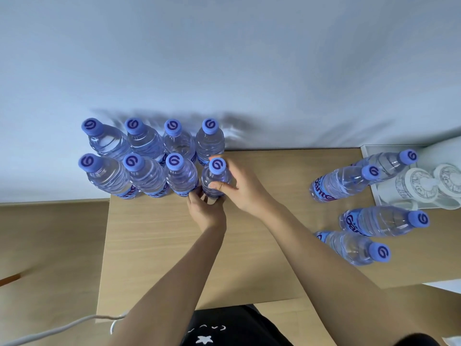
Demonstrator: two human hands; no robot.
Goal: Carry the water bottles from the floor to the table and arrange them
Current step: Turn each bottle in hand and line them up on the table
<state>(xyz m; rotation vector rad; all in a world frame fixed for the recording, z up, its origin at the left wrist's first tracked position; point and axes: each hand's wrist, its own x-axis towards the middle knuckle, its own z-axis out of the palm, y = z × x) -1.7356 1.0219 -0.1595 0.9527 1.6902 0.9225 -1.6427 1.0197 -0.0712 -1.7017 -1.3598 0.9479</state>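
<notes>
Several clear water bottles with blue caps stand in two rows at the far left of the wooden table. The front row's rightmost bottle is upright between both my hands. My left hand grips its base from the near side. My right hand wraps its right side, thumb across the front. Beside it stands a neighbouring bottle. Several more bottles stand loosely at the table's right, among them one and one near the front.
A white tray with white ornate pieces sits at the right back corner. A pale wall runs behind the table. A white cable lies on the floor at the lower left. Bare tabletop lies between the two bottle groups.
</notes>
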